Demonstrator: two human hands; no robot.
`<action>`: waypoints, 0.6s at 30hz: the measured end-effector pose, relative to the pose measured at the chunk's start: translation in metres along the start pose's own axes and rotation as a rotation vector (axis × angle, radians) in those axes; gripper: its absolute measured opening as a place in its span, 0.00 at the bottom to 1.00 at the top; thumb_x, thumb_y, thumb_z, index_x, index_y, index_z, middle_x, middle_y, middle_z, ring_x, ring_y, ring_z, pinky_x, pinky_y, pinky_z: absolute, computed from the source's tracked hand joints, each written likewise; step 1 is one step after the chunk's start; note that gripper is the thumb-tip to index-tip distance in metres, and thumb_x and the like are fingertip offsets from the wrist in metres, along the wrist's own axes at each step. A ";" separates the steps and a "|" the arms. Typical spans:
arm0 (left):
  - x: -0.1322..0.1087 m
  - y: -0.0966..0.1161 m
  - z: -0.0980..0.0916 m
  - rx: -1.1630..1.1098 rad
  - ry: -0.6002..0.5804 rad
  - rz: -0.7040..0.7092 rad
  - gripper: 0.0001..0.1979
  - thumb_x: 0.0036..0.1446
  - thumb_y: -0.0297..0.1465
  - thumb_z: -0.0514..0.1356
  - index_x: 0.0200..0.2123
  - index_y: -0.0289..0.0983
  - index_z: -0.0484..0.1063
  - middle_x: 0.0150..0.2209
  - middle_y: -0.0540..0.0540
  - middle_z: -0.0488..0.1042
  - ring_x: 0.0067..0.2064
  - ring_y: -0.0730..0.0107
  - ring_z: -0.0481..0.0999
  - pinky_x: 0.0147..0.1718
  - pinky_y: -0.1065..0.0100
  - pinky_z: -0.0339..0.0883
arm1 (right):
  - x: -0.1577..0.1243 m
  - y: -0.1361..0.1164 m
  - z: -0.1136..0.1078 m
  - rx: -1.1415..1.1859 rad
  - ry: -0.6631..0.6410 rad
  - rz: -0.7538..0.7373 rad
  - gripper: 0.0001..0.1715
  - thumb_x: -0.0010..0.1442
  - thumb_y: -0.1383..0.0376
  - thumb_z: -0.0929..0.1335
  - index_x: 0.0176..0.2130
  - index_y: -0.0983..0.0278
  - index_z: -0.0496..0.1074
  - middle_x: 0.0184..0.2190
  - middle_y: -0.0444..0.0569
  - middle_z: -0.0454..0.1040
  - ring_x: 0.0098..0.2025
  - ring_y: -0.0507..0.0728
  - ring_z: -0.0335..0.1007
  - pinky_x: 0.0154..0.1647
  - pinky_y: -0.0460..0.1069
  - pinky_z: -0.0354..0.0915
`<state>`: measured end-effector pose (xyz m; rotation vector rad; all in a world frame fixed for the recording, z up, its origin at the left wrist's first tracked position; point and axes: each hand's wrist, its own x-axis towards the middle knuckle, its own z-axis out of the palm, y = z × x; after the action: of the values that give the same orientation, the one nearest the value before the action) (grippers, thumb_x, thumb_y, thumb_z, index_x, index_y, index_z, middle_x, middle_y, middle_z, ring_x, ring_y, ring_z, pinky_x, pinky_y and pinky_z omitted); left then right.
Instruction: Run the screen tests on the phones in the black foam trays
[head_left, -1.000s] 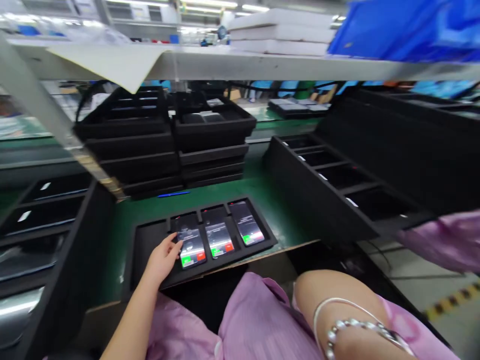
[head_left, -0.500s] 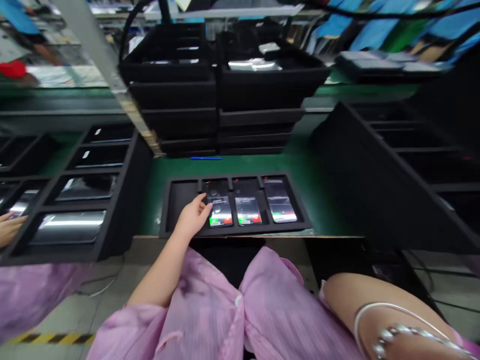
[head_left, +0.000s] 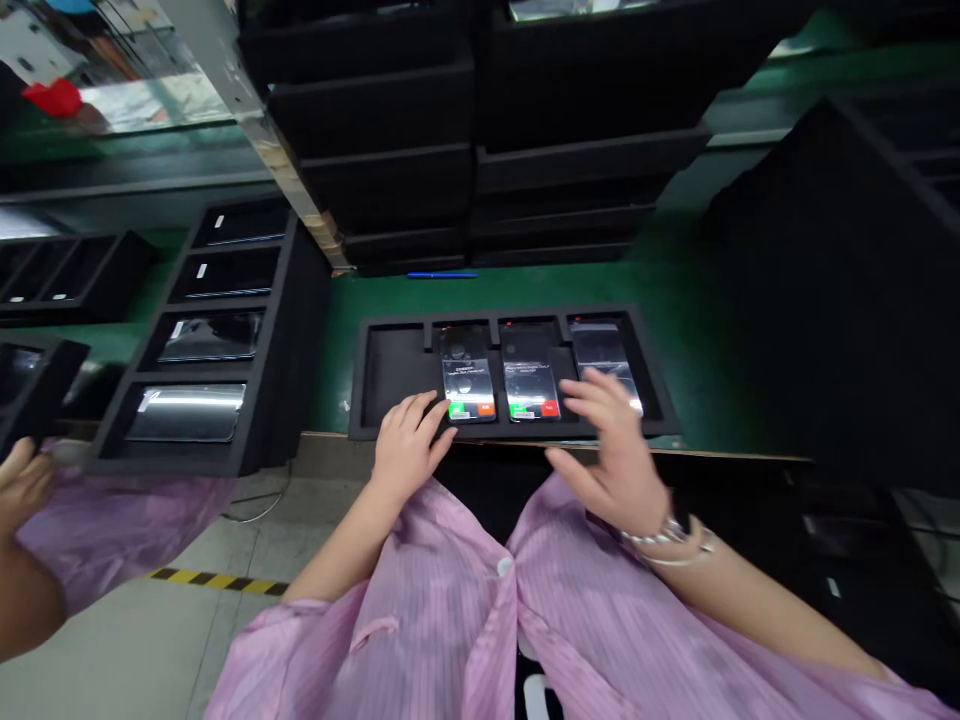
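Resting my left hand (head_left: 409, 445), fingers spread, on the near rim of the black tray (head_left: 390, 375); its empty slot lies just beyond. My right hand (head_left: 611, 450) hovers splayed over the rightmost of three lit phones (head_left: 466, 375).

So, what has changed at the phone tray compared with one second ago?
The right hand came up from the lap and now hovers open over the right phone. The left hand stays at the left phone. All three phones remain in the foam tray.
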<state>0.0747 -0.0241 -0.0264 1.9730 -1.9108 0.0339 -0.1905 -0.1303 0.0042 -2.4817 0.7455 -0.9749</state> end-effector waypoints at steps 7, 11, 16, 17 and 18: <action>0.003 -0.001 0.005 0.129 -0.009 0.039 0.14 0.69 0.38 0.56 0.53 0.45 0.78 0.62 0.45 0.74 0.61 0.49 0.71 0.56 0.53 0.65 | -0.016 0.015 0.039 -0.134 -0.243 -0.034 0.29 0.77 0.53 0.59 0.67 0.67 0.56 0.59 0.59 0.71 0.68 0.71 0.57 0.71 0.77 0.37; 0.006 -0.001 0.004 0.093 -0.055 0.001 0.16 0.69 0.38 0.56 0.56 0.44 0.76 0.62 0.45 0.73 0.63 0.51 0.70 0.57 0.54 0.64 | -0.025 0.030 0.014 -0.165 -0.148 0.001 0.29 0.76 0.51 0.61 0.67 0.65 0.58 0.59 0.59 0.71 0.66 0.69 0.60 0.72 0.74 0.37; 0.005 0.001 0.008 0.074 -0.038 -0.026 0.18 0.68 0.39 0.56 0.57 0.42 0.74 0.61 0.44 0.74 0.62 0.51 0.71 0.57 0.55 0.63 | -0.051 0.058 -0.010 -0.292 -0.083 0.144 0.31 0.75 0.49 0.60 0.65 0.66 0.61 0.56 0.60 0.71 0.64 0.73 0.62 0.69 0.76 0.46; 0.005 0.001 0.008 0.072 -0.039 -0.038 0.18 0.68 0.40 0.56 0.57 0.42 0.74 0.61 0.44 0.75 0.62 0.51 0.71 0.57 0.55 0.63 | -0.055 0.062 -0.010 -0.296 -0.093 0.143 0.32 0.75 0.49 0.60 0.66 0.66 0.60 0.56 0.61 0.71 0.64 0.73 0.61 0.69 0.76 0.47; 0.005 0.002 0.008 0.067 -0.047 -0.050 0.18 0.68 0.40 0.56 0.56 0.41 0.74 0.61 0.44 0.75 0.62 0.51 0.71 0.57 0.55 0.63 | -0.057 0.063 -0.009 -0.287 -0.091 0.135 0.33 0.75 0.49 0.61 0.68 0.66 0.58 0.57 0.62 0.70 0.65 0.74 0.60 0.69 0.76 0.48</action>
<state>0.0709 -0.0311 -0.0314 2.0824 -1.9119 0.0387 -0.2535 -0.1473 -0.0511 -2.6528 1.0719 -0.7456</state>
